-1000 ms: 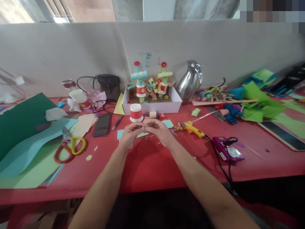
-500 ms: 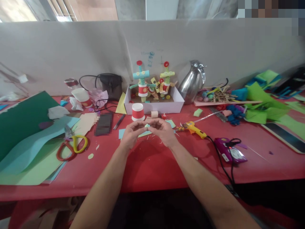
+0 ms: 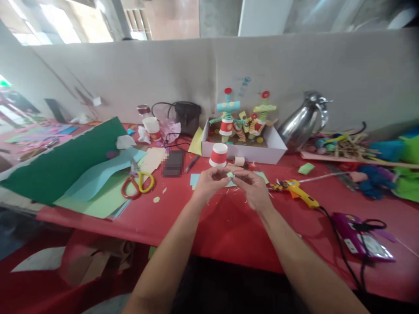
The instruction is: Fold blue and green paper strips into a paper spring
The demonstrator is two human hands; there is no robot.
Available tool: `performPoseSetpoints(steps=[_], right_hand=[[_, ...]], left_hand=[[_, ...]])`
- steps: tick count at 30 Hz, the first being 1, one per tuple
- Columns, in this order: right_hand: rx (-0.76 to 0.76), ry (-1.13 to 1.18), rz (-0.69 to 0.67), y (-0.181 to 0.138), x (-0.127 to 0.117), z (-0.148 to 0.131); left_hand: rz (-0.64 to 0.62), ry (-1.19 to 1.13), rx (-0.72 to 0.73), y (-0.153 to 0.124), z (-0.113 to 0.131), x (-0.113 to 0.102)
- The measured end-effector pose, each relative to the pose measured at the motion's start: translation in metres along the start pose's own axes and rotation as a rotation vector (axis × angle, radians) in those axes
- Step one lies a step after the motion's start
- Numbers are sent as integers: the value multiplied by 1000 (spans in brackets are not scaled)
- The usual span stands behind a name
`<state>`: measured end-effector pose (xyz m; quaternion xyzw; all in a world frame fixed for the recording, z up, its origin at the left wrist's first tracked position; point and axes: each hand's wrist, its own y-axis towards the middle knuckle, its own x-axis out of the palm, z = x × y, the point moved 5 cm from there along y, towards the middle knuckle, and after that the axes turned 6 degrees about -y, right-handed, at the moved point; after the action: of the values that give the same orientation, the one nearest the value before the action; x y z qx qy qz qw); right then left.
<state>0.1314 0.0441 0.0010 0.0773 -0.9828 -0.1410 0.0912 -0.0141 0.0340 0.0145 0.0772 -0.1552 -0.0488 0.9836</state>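
Between the fingertips of my left hand (image 3: pixel 209 185) and my right hand (image 3: pixel 253 186) is a small piece of light green paper (image 3: pixel 230 175). Both hands are closed in a pinch on it, raised a little over the red table. Just behind them stands an upside-down red and white paper cup (image 3: pixel 218 155). A short beige paper roll (image 3: pixel 239 161) lies beside the cup. Under and behind my fingers are strips of blue paper (image 3: pixel 195 179) and green paper, partly hidden. A yellow glue gun (image 3: pixel 303 194) rests to the right of my right hand.
A white box (image 3: pixel 244 153) holding paper-cup figures stands at the back, with a steel jug (image 3: pixel 299 124) beside it. Scissors (image 3: pixel 137 185) and coloured sheets (image 3: pixel 94 203) lie left. A purple power strip (image 3: pixel 360 240) with a black cable is at right.
The view has swung left, so everything appears shifted right and more of the table's left end shows. My hands still pinch the green paper piece in front of the cup.
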Motion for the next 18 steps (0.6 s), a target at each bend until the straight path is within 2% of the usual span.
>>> performPoseSetpoints(steps=[3, 5, 8, 11, 13, 15, 18], right_hand=[[52, 2, -104, -6, 16, 1], [93, -25, -258, -8, 38, -2], [63, -206, -473, -2, 91, -6], [-81, -469, -686, 10, 163, 0], [-164, -665, -742, 17, 210, 11], [-164, -819, -741, 23, 248, 25], [-139, -1030, -690, 27, 287, 39]], left_hand=[[34, 57, 22, -24, 11, -16], [174, 72, 113, -46, 21, -36], [322, -54, 240, -81, 33, -60], [382, -82, 358, -109, 46, -72], [412, -22, 428, -124, 55, -76], [431, 51, 470, -136, 63, -81], [431, 125, 512, -150, 70, -92]])
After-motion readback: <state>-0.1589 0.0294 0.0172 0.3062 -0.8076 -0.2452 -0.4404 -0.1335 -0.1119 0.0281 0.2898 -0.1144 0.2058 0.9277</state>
